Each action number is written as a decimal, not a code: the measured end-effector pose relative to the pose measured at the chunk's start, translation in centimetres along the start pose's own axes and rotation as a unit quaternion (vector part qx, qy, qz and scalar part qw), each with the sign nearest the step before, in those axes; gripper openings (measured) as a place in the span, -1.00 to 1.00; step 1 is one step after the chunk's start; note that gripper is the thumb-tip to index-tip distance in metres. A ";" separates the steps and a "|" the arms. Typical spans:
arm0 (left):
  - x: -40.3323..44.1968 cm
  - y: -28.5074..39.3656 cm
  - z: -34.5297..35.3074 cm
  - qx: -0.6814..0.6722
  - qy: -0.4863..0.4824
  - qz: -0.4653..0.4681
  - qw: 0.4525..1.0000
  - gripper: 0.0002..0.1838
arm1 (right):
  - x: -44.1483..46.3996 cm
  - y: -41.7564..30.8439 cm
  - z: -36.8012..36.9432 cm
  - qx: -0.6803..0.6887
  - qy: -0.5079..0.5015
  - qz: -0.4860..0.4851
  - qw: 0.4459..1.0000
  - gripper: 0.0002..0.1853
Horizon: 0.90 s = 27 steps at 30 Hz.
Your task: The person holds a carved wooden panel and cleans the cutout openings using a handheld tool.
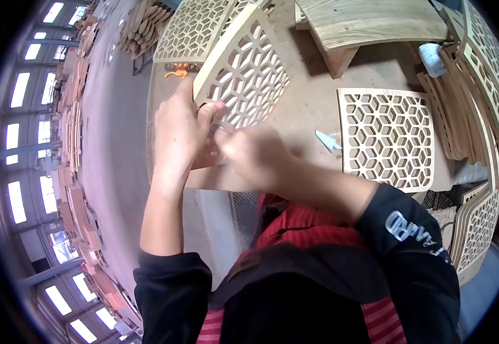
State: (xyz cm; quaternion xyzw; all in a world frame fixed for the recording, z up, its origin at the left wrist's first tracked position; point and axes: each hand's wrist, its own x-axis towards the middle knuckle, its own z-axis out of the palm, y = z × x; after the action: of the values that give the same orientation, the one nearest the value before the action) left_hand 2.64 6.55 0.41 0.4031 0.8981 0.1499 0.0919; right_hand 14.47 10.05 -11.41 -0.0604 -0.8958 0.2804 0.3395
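Note:
A wooden lattice panel stands tilted on the work table, its pale solid edge facing up and left. My left hand is closed around the panel's lower left corner. Close beside it, my right hand is blurred, its fingers pressed together at the panel's lower edge. Something small and thin shows between the two hands, too small to name. To the right, a light blue pointed piece lies on the table, next to a flat lattice panel.
Behind are more lattice panels, an orange object and a small wooden bench. Curved wooden pieces are stacked at the right, with further lattice panels below. The table's front edge is near my body.

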 end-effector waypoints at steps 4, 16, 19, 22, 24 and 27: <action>0.6 -1.4 0.3 0.026 0.006 0.008 1.000 -0.67 | -0.2 -0.5 0.1 -0.042 0.015 -0.012 0.999 -0.84; 2.4 -2.7 -1.2 -0.055 -0.052 -0.002 0.997 -0.60 | -10.4 0.3 -7.9 0.097 -0.110 0.269 0.952 -0.78; 3.3 -5.4 -1.7 -0.215 -0.113 0.047 0.969 -0.61 | -9.5 0.0 -7.3 0.101 -0.105 0.259 0.955 -0.74; 2.1 -5.8 -3.4 -0.190 -0.137 0.008 0.972 -0.61 | -9.6 -0.1 -7.1 0.114 -0.101 0.261 0.953 -0.71; 1.9 -7.1 -4.0 -0.148 -0.145 -0.005 0.978 -0.61 | -9.5 0.0 -7.5 0.118 -0.115 0.283 0.945 -0.70; 1.1 -9.1 -3.6 -0.130 -0.105 0.018 0.986 -0.64 | -9.7 0.6 -7.8 0.144 -0.127 0.311 0.931 -0.70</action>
State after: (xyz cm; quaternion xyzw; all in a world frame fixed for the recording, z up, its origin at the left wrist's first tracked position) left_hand -5.45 0.95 0.58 0.4173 0.8489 0.2238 0.2347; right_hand 26.85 11.24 -12.47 -0.2510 -0.8176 0.5031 0.1240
